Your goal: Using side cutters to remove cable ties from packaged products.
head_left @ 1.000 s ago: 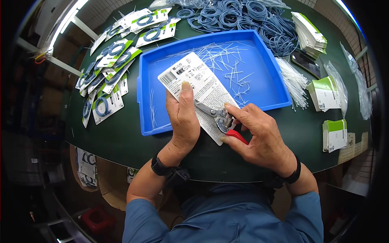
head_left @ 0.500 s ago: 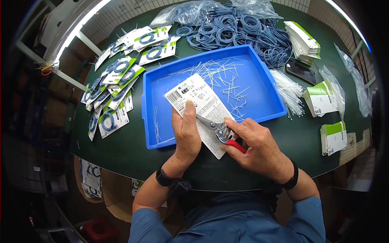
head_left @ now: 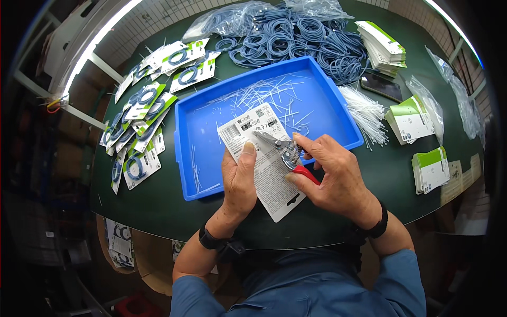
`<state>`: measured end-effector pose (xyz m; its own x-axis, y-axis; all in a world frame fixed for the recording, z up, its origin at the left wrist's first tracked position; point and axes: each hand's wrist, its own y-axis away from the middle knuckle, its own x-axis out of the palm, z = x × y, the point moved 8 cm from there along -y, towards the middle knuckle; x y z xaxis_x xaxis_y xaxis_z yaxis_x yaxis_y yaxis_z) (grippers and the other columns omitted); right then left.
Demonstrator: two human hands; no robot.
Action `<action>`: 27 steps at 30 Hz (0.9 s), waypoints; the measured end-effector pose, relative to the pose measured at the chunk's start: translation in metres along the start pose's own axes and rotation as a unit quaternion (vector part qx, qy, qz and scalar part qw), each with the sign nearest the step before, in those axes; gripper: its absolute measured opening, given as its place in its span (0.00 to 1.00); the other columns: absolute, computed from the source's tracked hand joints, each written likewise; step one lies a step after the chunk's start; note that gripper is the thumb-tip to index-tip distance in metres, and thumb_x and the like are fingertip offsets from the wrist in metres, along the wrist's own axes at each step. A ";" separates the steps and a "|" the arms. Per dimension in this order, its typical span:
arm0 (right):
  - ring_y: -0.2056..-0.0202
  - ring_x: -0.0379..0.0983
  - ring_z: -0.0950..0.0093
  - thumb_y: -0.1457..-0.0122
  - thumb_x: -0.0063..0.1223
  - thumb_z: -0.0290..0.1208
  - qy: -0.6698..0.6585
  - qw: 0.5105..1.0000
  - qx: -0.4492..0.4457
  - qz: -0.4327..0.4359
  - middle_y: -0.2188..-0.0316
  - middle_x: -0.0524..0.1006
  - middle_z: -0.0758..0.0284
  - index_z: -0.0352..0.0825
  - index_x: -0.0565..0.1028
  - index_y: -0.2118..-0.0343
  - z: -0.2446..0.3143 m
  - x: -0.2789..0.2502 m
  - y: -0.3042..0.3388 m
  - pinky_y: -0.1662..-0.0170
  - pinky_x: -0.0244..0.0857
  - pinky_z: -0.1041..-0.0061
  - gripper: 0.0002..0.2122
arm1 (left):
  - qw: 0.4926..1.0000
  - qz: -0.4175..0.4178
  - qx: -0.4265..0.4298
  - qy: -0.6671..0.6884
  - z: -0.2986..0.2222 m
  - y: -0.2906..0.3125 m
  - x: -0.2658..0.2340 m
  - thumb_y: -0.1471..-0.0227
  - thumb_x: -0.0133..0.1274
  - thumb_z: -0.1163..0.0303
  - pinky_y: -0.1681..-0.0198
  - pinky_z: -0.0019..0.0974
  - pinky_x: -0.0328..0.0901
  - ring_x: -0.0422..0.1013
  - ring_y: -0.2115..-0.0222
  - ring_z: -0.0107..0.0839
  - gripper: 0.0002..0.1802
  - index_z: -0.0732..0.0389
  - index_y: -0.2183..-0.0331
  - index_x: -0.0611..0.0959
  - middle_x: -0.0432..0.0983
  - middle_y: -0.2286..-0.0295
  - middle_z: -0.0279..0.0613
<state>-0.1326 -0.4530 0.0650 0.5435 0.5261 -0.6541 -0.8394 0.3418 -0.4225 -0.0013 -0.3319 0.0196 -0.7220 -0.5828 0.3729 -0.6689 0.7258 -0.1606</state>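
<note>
My left hand (head_left: 238,182) grips a white printed packaging card (head_left: 272,185) by its left edge, thumb on top and fingers hidden behind. The card's back, with fine print and a dark hang slot at its lower end, faces up. In my right hand (head_left: 340,177) is a pair of pruning shears (head_left: 285,150) with a red handle. Their metal blades lie over the upper part of the card, pointing up and left past my left thumb. Whether the blade tips touch the card, I cannot tell. Below the hands' far side is a blue tray (head_left: 182,153) with scattered white cable-tie offcuts (head_left: 266,95).
Carded blue cables (head_left: 140,166) pile up at the left. Coiled blue cables (head_left: 309,45) heap behind the tray. White cable ties (head_left: 364,113), a phone (head_left: 381,87) and stacks of green-and-white cards (head_left: 412,121) lie right. Clear plastic bags (head_left: 465,103) hang near the right edge.
The shears' blades have moved up and now lie over the card's upper part. The card has turned slightly more upright, exposing its hang slot. The whole view has shifted a little.
</note>
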 end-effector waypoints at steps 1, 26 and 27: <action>0.73 0.73 0.70 0.51 0.75 0.32 0.002 1.000 0.003 0.002 0.67 0.77 0.62 0.34 0.76 0.40 0.000 0.000 0.000 0.69 0.71 0.72 0.32 | 1.000 0.012 0.000 0.005 -0.001 0.000 0.002 0.27 0.42 0.61 0.52 0.32 0.74 0.77 0.54 0.29 0.22 0.67 0.41 0.69 0.78 0.52 0.48; 0.74 0.71 0.72 0.50 0.74 0.27 -0.013 1.000 0.005 0.007 0.70 0.75 0.64 0.31 0.76 0.41 -0.003 -0.004 0.003 0.70 0.68 0.72 0.30 | 0.997 0.032 0.020 -0.061 0.000 -0.002 0.003 0.28 0.48 0.61 0.49 0.35 0.72 0.76 0.53 0.30 0.24 0.65 0.40 0.66 0.77 0.50 0.47; 0.74 0.71 0.72 0.50 0.74 0.27 -0.014 1.000 0.005 0.004 0.70 0.75 0.64 0.31 0.76 0.41 -0.004 -0.006 0.003 0.70 0.68 0.72 0.30 | 0.995 0.035 0.023 -0.092 -0.004 -0.003 0.003 0.29 0.48 0.60 0.49 0.36 0.73 0.76 0.54 0.30 0.24 0.65 0.40 0.67 0.78 0.51 0.47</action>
<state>-0.1382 -0.4582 0.0656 0.5363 0.5498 -0.6404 -0.8440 0.3447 -0.4109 -0.0003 -0.3346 0.0251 -0.7844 -0.5915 0.1867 -0.6202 0.7520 -0.2233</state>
